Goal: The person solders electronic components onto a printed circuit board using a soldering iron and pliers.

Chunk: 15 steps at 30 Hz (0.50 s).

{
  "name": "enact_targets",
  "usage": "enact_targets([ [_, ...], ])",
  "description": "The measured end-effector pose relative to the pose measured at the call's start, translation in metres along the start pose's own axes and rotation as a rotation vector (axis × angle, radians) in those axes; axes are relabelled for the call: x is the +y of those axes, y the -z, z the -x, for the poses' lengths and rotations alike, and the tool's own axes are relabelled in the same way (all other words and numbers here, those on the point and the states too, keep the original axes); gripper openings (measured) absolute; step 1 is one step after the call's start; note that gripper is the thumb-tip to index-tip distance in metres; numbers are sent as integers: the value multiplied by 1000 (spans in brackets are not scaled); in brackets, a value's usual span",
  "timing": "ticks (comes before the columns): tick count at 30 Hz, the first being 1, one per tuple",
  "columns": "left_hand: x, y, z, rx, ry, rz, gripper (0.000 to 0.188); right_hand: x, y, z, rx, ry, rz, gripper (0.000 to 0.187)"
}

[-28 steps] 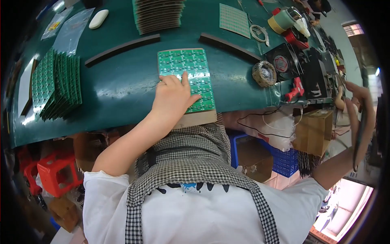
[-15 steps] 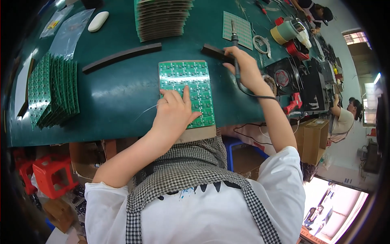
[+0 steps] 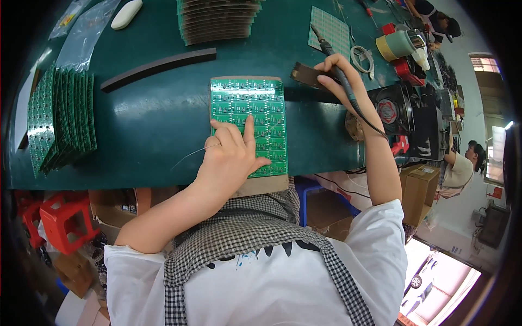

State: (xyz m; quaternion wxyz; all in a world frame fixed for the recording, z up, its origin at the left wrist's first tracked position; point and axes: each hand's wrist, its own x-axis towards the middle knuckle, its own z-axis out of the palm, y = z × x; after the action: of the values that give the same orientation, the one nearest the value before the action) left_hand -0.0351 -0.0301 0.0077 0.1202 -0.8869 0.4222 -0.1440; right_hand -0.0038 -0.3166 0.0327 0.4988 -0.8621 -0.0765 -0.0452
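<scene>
A green panel of small circuit boards lies on a brown backing board at the table's near edge. My left hand rests on the panel, index finger and thumb spread, with a thin pale wire, apparently solder, running between its other fingers. In my right hand is a soldering iron, its tip pointing up and away to the left. The same hand's thumb and fingers also pinch a dark bar, right of the panel.
Another dark bar lies left of the panel. Stacks of green boards stand at left and far centre. A pale board sheet, a coiled cable, a green-and-yellow cylinder and a black fan-like box are on the right.
My right hand has moved to the right with the soldering iron and the dark bar, away from the panel. My left hand stays on the panel; the wire now shows on both sides of it.
</scene>
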Motion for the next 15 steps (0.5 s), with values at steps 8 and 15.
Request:
enact_targets([
  [8,0,3,-1,-25,-16,7,78,-9,-23,11,-132,-84,210,16],
  [15,2,5,-3,-3,-20,35,79,-1,-16,21,-70,36,367,15],
])
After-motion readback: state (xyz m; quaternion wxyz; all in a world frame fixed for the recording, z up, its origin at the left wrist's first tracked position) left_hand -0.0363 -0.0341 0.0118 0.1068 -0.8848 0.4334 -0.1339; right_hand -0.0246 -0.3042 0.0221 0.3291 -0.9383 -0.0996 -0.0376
